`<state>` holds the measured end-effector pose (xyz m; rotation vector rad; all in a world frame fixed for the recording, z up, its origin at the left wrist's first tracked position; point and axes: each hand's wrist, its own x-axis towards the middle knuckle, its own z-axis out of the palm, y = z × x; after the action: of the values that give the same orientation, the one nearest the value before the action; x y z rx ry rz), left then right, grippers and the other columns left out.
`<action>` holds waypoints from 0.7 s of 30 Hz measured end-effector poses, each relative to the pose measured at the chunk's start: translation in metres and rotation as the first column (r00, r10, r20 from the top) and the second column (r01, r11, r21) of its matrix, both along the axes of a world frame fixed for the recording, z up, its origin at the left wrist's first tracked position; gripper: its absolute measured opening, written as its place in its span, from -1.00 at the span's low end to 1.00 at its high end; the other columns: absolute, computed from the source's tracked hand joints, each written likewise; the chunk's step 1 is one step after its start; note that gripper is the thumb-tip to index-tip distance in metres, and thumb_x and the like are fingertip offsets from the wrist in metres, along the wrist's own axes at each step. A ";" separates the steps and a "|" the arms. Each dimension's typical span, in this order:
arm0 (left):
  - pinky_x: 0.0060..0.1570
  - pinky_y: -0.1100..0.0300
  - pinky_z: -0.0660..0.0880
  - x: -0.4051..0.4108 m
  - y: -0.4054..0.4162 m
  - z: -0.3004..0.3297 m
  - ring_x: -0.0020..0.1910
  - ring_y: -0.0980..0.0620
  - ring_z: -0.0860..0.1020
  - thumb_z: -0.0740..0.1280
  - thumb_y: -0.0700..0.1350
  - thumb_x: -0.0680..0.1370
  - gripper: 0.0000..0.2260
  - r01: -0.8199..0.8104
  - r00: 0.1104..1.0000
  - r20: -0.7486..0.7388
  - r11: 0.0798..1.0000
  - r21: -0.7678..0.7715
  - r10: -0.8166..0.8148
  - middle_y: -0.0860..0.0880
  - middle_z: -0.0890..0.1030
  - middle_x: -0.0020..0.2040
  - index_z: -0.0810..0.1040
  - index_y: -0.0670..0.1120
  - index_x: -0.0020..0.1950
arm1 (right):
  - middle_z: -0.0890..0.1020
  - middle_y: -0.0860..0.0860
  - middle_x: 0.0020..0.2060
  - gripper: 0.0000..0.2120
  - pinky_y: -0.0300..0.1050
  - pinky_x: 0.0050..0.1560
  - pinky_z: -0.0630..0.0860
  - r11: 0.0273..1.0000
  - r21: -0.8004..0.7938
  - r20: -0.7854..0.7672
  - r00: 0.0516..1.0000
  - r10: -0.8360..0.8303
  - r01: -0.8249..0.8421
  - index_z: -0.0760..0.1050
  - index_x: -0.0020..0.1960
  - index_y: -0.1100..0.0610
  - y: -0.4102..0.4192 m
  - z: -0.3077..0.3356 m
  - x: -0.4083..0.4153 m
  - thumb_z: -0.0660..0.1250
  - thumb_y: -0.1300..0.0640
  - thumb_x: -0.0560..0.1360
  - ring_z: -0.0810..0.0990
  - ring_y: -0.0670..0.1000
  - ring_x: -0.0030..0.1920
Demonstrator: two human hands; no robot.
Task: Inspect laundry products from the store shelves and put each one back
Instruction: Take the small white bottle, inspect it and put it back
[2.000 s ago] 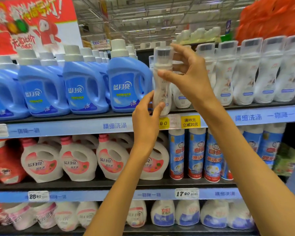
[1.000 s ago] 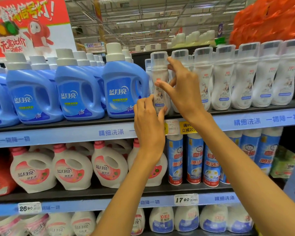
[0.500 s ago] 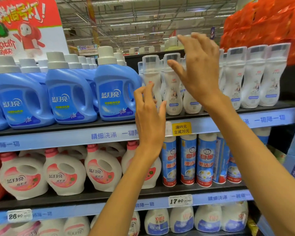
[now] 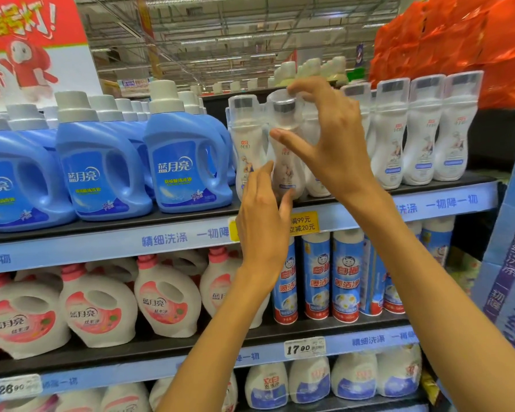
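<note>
My right hand (image 4: 333, 144) covers the bottle behind the white bottle (image 4: 286, 150) — I can't read its label. My left hand (image 4: 260, 224) hides half the yellow price tag (image 4: 302, 223) and the base of the white bottle. The red poster (image 4: 27, 46) is cut off at the left edge — its characters incomplete.

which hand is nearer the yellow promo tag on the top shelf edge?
Left. The left hand overlaps the yellow promo tag; the right hand is up at a white bottle.
</note>
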<state>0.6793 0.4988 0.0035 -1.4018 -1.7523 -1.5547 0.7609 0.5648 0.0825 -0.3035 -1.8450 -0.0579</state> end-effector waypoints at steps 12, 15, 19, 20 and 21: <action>0.09 0.24 0.50 0.006 -0.045 -0.011 0.15 0.15 0.53 0.28 0.06 0.53 -0.63 0.430 0.887 0.226 0.899 -0.082 -0.404 0.05 0.55 0.18 0.46 -0.04 0.29 | 0.59 0.26 0.01 -0.62 0.06 0.10 0.58 0.689 -0.383 -0.333 0.788 0.519 -0.615 0.43 0.24 0.15 -0.027 -0.021 0.030 0.43 0.20 0.47 0.59 0.20 0.07; -0.05 0.30 0.54 0.014 -0.062 -0.028 0.05 0.15 0.60 0.29 0.08 0.46 -0.64 0.564 0.761 0.398 0.826 -0.015 -0.512 0.03 0.63 0.07 0.49 0.01 0.21 | 0.61 0.24 0.03 -0.62 -0.01 0.10 0.59 0.575 -0.470 -0.377 0.742 0.555 -0.669 0.45 0.24 0.10 -0.037 -0.039 0.032 0.43 0.19 0.46 0.61 0.14 0.08; -0.12 0.40 0.52 0.024 -0.078 -0.056 0.01 0.19 0.63 0.29 0.08 0.42 -0.70 0.624 0.656 0.527 0.781 0.023 -0.540 0.04 0.66 0.02 0.51 0.10 0.14 | 0.62 0.11 0.07 -0.59 -0.09 0.10 0.58 0.458 -0.569 -0.416 0.719 0.556 -0.683 0.47 0.23 0.00 -0.044 -0.070 0.031 0.42 0.05 0.41 0.62 0.01 0.09; -0.11 0.40 0.52 0.026 -0.081 -0.063 0.01 0.18 0.63 0.28 0.09 0.44 -0.71 0.645 0.626 0.557 0.764 0.023 -0.545 0.04 0.67 0.02 0.51 0.10 0.14 | 0.63 0.06 0.07 -0.59 -0.13 0.06 0.58 0.409 -0.607 -0.421 0.712 0.562 -0.681 0.47 0.24 0.00 -0.043 -0.077 0.031 0.40 0.02 0.40 0.63 -0.01 0.08; -0.10 0.40 0.52 0.028 -0.084 -0.070 0.02 0.17 0.63 0.26 0.10 0.46 -0.71 0.667 0.591 0.591 0.745 0.025 -0.549 0.04 0.68 0.02 0.53 0.10 0.15 | 0.63 0.04 0.08 -0.60 -0.12 0.04 0.58 0.338 -0.644 -0.435 0.692 0.576 -0.686 0.47 0.24 -0.01 -0.043 -0.083 0.030 0.37 -0.01 0.41 0.63 0.01 0.09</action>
<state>0.7070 0.4147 -0.0660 -1.9404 -1.8775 -2.4380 0.7905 0.5218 -0.0001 -0.1303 -1.6274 1.3500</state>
